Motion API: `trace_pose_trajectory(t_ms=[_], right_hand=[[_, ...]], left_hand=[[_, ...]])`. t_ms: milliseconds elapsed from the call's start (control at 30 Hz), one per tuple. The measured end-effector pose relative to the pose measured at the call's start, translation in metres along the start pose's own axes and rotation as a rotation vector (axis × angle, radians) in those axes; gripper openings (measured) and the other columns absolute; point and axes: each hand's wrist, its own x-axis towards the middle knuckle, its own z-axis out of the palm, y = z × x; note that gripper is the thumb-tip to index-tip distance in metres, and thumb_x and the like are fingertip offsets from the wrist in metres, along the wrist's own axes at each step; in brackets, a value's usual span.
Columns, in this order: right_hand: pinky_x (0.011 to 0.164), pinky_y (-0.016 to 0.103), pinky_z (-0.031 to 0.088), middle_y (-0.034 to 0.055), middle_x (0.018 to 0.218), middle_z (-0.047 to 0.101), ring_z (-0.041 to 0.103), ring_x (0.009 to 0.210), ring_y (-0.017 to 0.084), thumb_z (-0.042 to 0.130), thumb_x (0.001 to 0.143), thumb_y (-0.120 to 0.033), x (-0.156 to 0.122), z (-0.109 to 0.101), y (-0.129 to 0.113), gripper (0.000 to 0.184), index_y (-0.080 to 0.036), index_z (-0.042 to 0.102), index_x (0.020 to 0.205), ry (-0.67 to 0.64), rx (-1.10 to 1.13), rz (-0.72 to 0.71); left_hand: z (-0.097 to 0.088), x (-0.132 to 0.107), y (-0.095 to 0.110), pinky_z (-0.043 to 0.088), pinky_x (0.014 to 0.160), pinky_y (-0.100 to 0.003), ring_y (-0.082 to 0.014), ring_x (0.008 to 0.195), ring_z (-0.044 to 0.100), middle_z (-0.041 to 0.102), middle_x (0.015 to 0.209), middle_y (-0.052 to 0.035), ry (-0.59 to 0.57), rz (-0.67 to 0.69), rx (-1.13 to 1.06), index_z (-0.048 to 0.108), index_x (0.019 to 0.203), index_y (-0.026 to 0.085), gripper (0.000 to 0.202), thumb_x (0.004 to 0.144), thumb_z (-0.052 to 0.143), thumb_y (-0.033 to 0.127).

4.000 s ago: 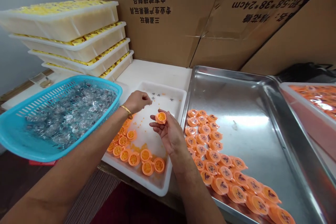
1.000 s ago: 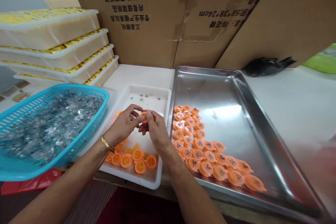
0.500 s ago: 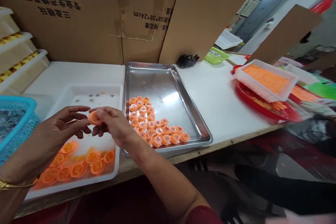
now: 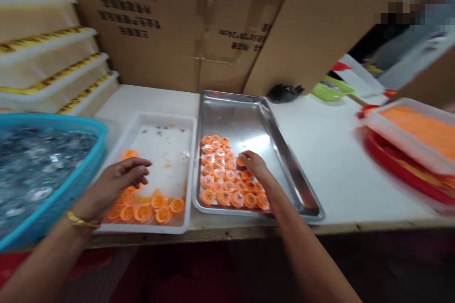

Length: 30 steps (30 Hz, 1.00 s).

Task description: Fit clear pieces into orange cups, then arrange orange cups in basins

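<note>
Our left hand [image 4: 119, 177] hangs, fingers parted, over the left tray [image 4: 163, 147] — our right hand [image 4: 255, 163] touches a cup [image 4: 241, 162] in the right tray [image 4: 232, 116], grip unclear.

Hands, mine: two, the left hand [image 4: 119, 177] and the right hand [image 4: 256, 164]. Bracelet [image 4: 82, 220]: one. White tray [image 4: 194, 170]: one. Open orange cups [image 4: 143, 213], in it: I count at least seven, my left hand hiding part. Small dark pieces [image 4: 159, 133], same tray: about five. Steel tray [image 4: 227, 112]: one. Covered orange cups [image 4: 229, 175], in it: over two dozen, packed too close for my exact tally. Blue basket [image 4: 53, 120]: one. Stacked tubs [image 4: 53, 51]: at least four. Black bag [image 4: 283, 93]: one. Green basket [image 4: 331, 92]: one. Red basin [image 4: 398, 163]: one.
</note>
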Motion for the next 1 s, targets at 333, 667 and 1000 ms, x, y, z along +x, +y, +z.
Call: trace_pose_trajectory(t_ms=[333, 667, 1000], right_hand=[[0.076, 0.043, 0.048, 0.017, 0.109, 0.061, 0.062, 0.094, 0.029, 0.049, 0.082, -0.044, -0.012, -0.001, -0.003, 0.043, -0.017, 0.062, 0.112, 0.189, -0.173, -0.146], [0.09, 0.04, 0.047, 0.0084, 0.11, 0.062, 0.058, 0.103, 0.021, 0.044, 0.089, -0.025, -0.108, 0.031, -0.129, 0.023, -0.02, 0.061, 0.104, 0.045, 0.188, -0.74], [0.087, 0.038, 0.043, 0.0053, 0.107, 0.065, 0.055, 0.101, 0.022, 0.056, 0.086, -0.02, -0.145, 0.039, -0.107, 0.022, -0.022, 0.061, 0.107, -0.208, 0.022, -0.86]], left_hand=[[-0.023, 0.029, -0.013, 0.046, 0.057, -0.027, -0.0162, 0.065, 0.06, 0.063, 0.076, -0.0025, 0.147, 0.167, 0.235, 0.062, 0.088, 0.017, 0.03, 0.075, 0.053, 0.042], [0.036, 0.137, 0.022, 0.041, 0.093, -0.034, -0.022, 0.11, 0.052, 0.055, 0.121, -0.0116, 0.037, 0.513, 1.161, 0.058, 0.117, 0.018, 0.038, 0.083, 0.044, 0.01], [0.08, 0.177, 0.006, 0.038, 0.091, -0.043, -0.0271, 0.111, 0.047, 0.054, 0.114, -0.0184, -0.071, 0.537, 1.306, 0.058, 0.11, 0.009, 0.038, 0.086, 0.03, 0.002]])
